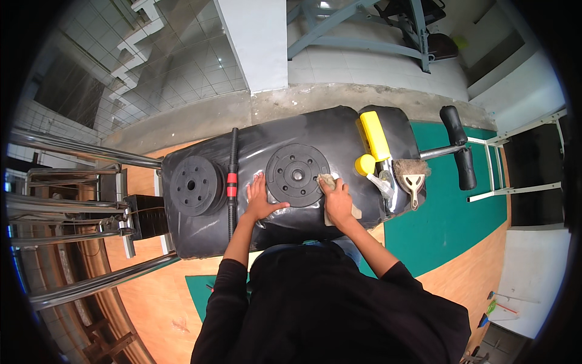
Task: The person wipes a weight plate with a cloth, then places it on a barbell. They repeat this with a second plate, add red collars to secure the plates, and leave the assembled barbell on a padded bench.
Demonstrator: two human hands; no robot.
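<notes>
On the glossy black surface (254,151), the left grip (259,201) is released, spread flat, thumb at the rim of a weight plate (297,165); too light a brace might let it skid on that slick cover. The right grip (338,203), clutching a beige cloth (328,180), could shove it toward the yellow container (376,136). The plate looks round, matte, dark grey (holes ringing its hub).

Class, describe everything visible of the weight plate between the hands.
The round, dark grey weight plate lies flat on the black padded bench. It looks hard and matt, with holes ringing a silvery centre. The left hand appears to touch its near edge; the right hand holds a cloth to its right edge.
</notes>
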